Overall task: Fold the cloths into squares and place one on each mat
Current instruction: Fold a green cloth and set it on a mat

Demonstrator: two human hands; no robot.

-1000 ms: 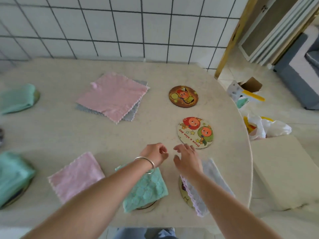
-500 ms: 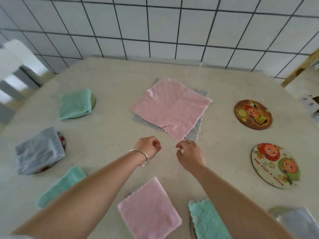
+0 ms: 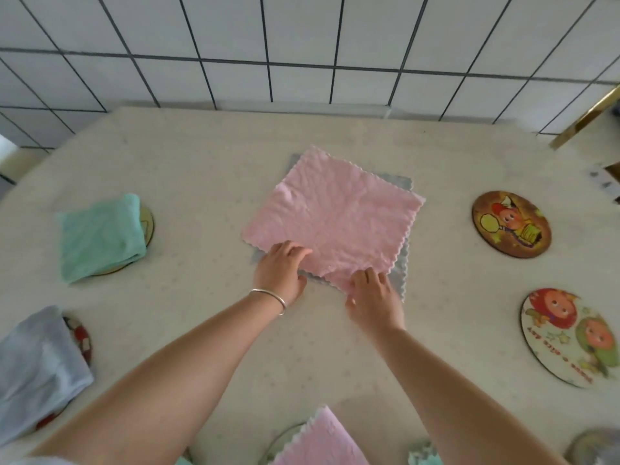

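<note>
An unfolded pink cloth lies spread at the table's middle, on top of a grey cloth whose edges peek out. My left hand pinches the pink cloth's near left edge. My right hand grips its near corner. Two round picture mats are bare at the right: a brown mat and a white mat. At the left, a folded green cloth and a folded grey cloth each rest on a mat. A folded pink cloth sits on a mat at the bottom edge.
A white tiled wall runs along the table's far edge. The beige table curves away at both sides. A gold-coloured frame stands at the far right. More cloth corners show at the bottom right edge.
My view has swung left and forward. Both hands have reached ahead from mid-table and taken hold of the near edge of the spread pink cloth.
</note>
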